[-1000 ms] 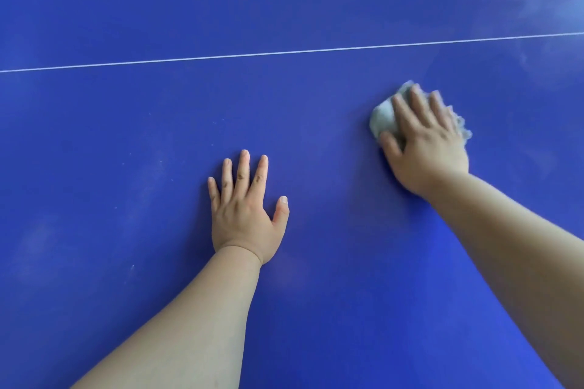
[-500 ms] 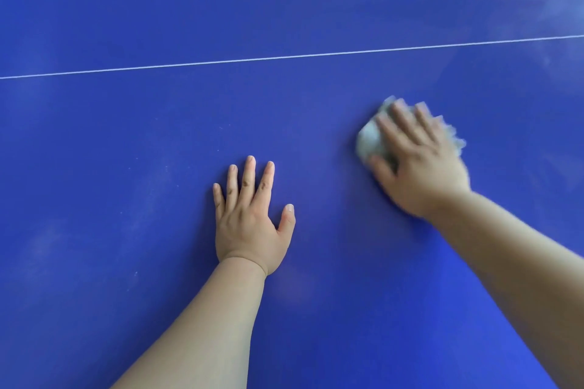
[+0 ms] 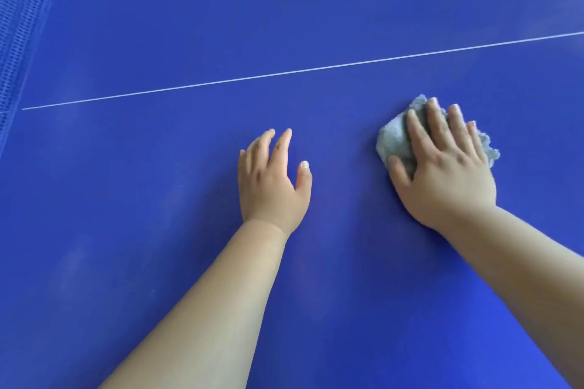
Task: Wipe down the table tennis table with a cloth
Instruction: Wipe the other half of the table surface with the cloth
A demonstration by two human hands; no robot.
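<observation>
Currently: crumpled grey cloth point(image 3: 392, 139) on blue tabletop point(image 3: 158, 230), right of centre, under right hand point(image 3: 442, 167).
Right hand flat, fingers straight and spread, pressing cloth down. Left hand point(image 3: 271, 180) apart to its left, palm down, fingers loosely extended, holding nothing. White line point(image 3: 284, 73) beyond both; blue net point(image 3: 22, 25) far left.

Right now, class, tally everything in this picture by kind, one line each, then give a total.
Hands: 2, the left hand and the right hand
Cloth: 1, grey, under the right hand
Table: 1, blue
White line: 1
Net: 1, blue, at far left
Total: 6
</observation>
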